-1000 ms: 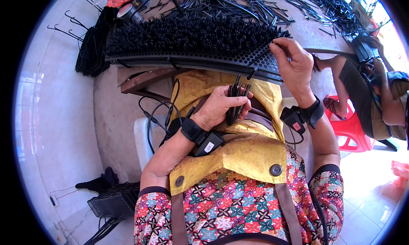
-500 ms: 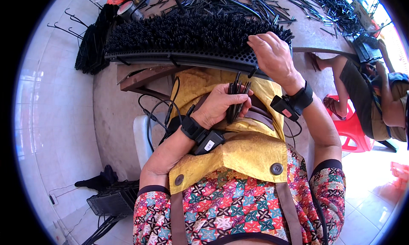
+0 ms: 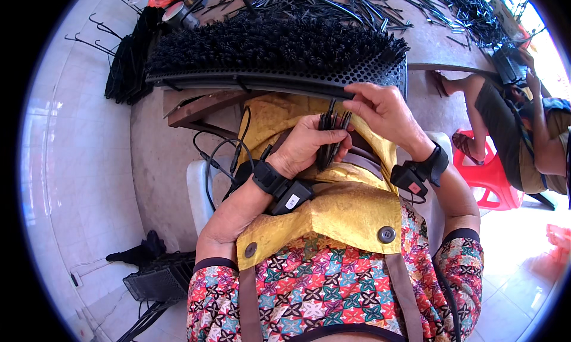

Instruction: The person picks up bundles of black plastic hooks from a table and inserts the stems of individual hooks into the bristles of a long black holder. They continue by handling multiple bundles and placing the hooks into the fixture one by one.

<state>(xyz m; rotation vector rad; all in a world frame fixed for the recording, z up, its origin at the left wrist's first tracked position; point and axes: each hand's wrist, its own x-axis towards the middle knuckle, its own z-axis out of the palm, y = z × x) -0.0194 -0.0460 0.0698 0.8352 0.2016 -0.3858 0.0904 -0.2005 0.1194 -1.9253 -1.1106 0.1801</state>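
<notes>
My left hand is closed round a small bundle of thin black strips, held upright in front of the yellow apron. Just above and to the right of the bundle is my right hand, its thumb and forefinger apart, with nothing visible between them. Beyond both hands lies a black perforated panel, densely filled with upright black pieces. Some open holes show along its near edge and right end.
Loose black strips are heaped on the table behind the panel. Black racks with hooked wires stand at the left, and another black rack lies lower left. At the right a person sits on a red stool. Cables hang beside my left wrist.
My right hand has moved from the panel's right end down towards the bundle, and its fingers have parted. The left hand keeps its grip on the black strips, nearly still.
</notes>
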